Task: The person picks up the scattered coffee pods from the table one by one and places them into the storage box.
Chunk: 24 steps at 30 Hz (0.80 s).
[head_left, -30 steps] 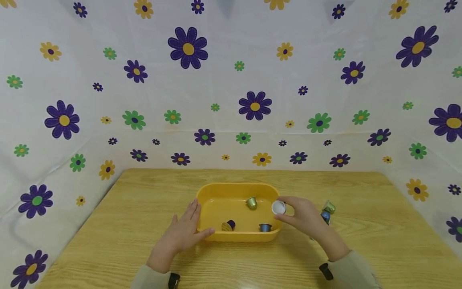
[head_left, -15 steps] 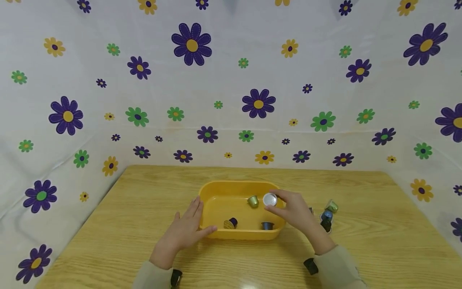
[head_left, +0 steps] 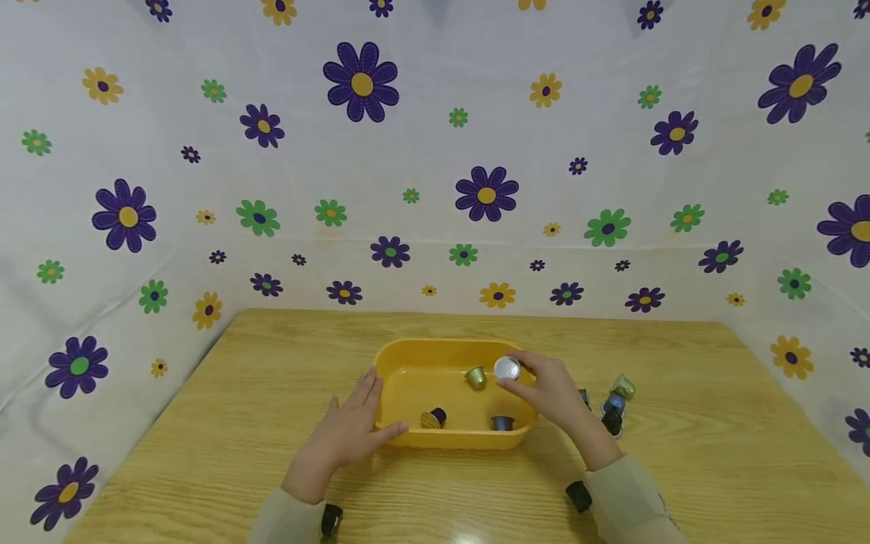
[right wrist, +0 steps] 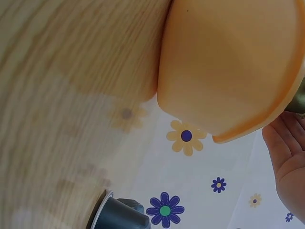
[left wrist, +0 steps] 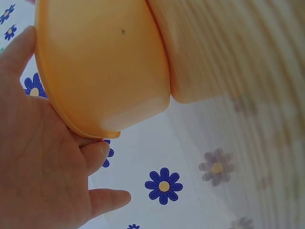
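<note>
In the head view, a yellow plastic bin (head_left: 462, 440) stands on the wooden table. My left hand (head_left: 343, 438) rests against its left end, fingers extended along the rim and thumb at the front corner. Over the bin's right end, my right hand (head_left: 553, 389) pinches a coffee capsule (head_left: 507, 368) between thumb and fingers, its round silvery lid facing me. The right wrist view shows part of that capsule's olive-green body (right wrist: 298, 101) above the rim. Inside the bin lie a green capsule (head_left: 476, 378), a dark purple capsule with a gold lid (head_left: 433, 418) and a blue capsule (head_left: 503, 423).
Right of the bin sits a cluster with a green capsule (head_left: 624, 387), a blue one (head_left: 617, 404) and a black one (head_left: 612, 421). Black capsules lie near the right sleeve (head_left: 579, 496) and the left sleeve (head_left: 331, 520). A flowered cloth (head_left: 435, 151) surrounds the table.
My right hand has moved left with the pinched capsule, from the bin's right rim to above its inside, slightly upward. My left hand stays at the bin's left end.
</note>
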### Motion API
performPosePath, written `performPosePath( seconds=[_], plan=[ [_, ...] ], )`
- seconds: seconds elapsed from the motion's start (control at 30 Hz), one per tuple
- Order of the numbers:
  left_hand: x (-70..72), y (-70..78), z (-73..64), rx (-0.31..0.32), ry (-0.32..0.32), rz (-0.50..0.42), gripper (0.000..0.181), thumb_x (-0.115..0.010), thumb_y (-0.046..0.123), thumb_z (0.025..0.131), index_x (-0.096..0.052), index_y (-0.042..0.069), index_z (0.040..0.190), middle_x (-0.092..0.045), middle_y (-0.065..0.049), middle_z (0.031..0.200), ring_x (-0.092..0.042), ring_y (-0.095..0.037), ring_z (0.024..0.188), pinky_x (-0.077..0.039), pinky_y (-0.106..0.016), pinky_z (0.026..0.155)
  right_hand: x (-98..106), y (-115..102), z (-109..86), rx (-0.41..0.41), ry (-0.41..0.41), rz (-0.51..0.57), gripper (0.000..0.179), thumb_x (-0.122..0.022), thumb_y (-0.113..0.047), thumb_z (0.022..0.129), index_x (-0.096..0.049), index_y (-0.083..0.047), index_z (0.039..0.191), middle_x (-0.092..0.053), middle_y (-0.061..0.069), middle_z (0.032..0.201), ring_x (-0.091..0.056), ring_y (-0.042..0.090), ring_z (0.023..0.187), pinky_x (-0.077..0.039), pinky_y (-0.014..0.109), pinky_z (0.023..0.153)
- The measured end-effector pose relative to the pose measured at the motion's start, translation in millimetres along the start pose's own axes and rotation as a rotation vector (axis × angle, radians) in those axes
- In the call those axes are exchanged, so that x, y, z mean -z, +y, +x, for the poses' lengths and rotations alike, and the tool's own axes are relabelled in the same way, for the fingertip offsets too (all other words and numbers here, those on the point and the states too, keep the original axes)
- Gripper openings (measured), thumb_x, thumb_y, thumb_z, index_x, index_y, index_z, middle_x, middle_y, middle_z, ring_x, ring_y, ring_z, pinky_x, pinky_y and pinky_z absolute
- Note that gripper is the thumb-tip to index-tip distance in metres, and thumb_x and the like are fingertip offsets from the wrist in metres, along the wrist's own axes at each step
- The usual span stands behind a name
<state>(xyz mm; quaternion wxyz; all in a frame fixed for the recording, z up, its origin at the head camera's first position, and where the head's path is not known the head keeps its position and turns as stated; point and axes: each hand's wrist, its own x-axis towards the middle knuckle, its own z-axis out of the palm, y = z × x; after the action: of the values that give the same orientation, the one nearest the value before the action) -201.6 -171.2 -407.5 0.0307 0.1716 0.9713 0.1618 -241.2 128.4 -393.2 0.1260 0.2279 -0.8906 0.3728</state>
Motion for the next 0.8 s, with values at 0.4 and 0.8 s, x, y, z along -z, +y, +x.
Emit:
performPosePath(
  seconds=[0.4, 0.8],
  plan=[
    [-0.4, -0.3, 0.0, -0.001, 0.002, -0.002, 0.091, -0.04, 0.062, 0.083, -0.017, -0.006, 0.138, -0.005, -0.016, 0.145, -0.009, -0.029, 0.132, -0.012, -0.064, 0.094, -1, 1, 0.1, -0.019, -0.019, -0.023, 0.049, -0.063, -0.028, 0.082, -0.054, 0.004, 0.118, -0.057, 0.017, 0.114, -0.052, 0.029, 0.106, -0.041, 0.042, 0.086],
    [0.1, 0.1, 0.2, 0.002, -0.004, 0.006, 0.09, -0.04, 0.062, 0.083, -0.017, -0.006, 0.138, -0.005, -0.016, 0.146, -0.008, -0.029, 0.132, -0.012, -0.063, 0.095, 8, 2, -4.9, -0.014, -0.044, -0.067, 0.046, -0.062, -0.029, 0.083, -0.056, 0.003, 0.116, -0.058, 0.016, 0.113, -0.052, 0.029, 0.106, -0.041, 0.041, 0.087]
  ],
)
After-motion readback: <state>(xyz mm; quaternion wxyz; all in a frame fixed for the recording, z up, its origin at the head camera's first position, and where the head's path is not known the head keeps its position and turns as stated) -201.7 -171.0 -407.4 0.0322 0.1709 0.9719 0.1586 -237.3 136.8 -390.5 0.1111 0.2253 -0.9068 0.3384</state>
